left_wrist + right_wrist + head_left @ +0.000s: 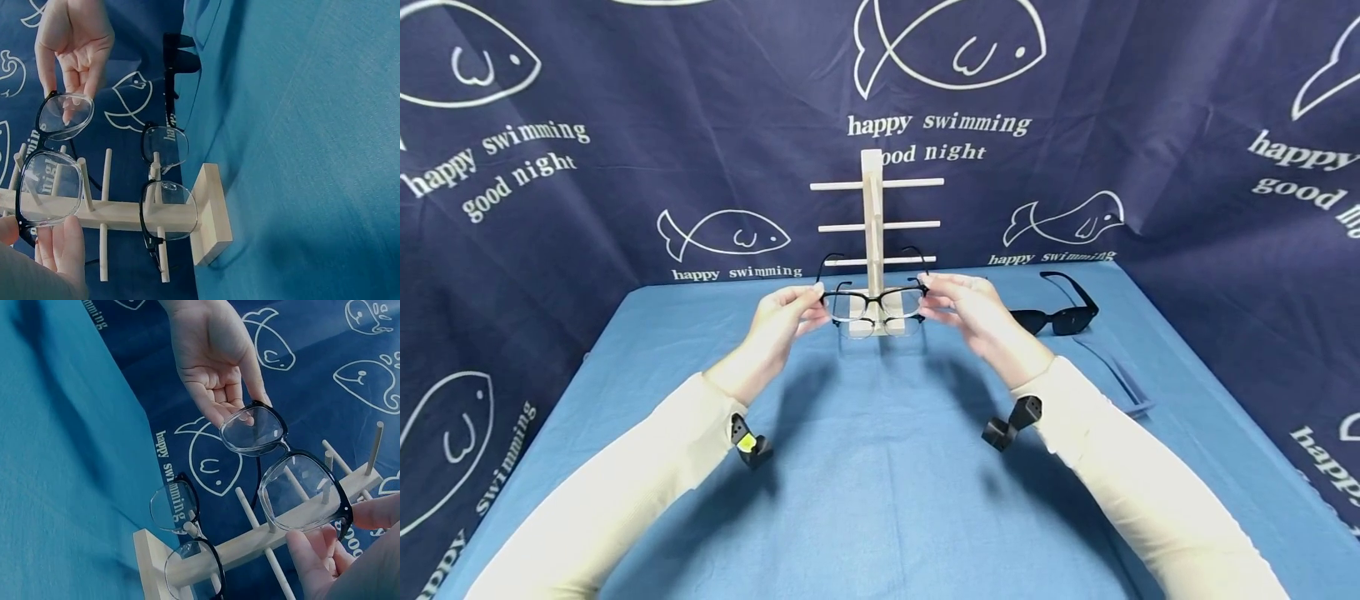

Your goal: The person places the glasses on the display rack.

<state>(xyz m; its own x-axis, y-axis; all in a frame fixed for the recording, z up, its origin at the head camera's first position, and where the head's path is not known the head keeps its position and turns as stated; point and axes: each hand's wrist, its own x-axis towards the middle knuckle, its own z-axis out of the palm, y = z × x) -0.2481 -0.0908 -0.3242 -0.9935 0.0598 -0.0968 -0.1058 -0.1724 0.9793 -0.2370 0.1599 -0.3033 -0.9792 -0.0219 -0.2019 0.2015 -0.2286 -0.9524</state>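
In the head view, my left hand (782, 325) and right hand (970, 312) pinch opposite ends of a pair of black-topped, clear-lens eyeglasses (874, 298), thumb against fingers at each hinge. The temples are unfolded and point away toward the wooden display stand (872, 208). The held glasses are in front of the post, level with its lower part. On the stand's lowest pegs sits a second pair of similar eyeglasses (149, 181), just below the held pair. Both wrist views show the held frame apart from the seated pair, with bare upper pegs (107, 175) behind it.
Black sunglasses (1071, 320) lie to the right of the stand on the blue cloth-covered table (872, 483). Nearer than them is a thin blue object (1131, 392), blending with the cloth. A dark blue fish-print curtain (737, 108) hangs close behind the stand.
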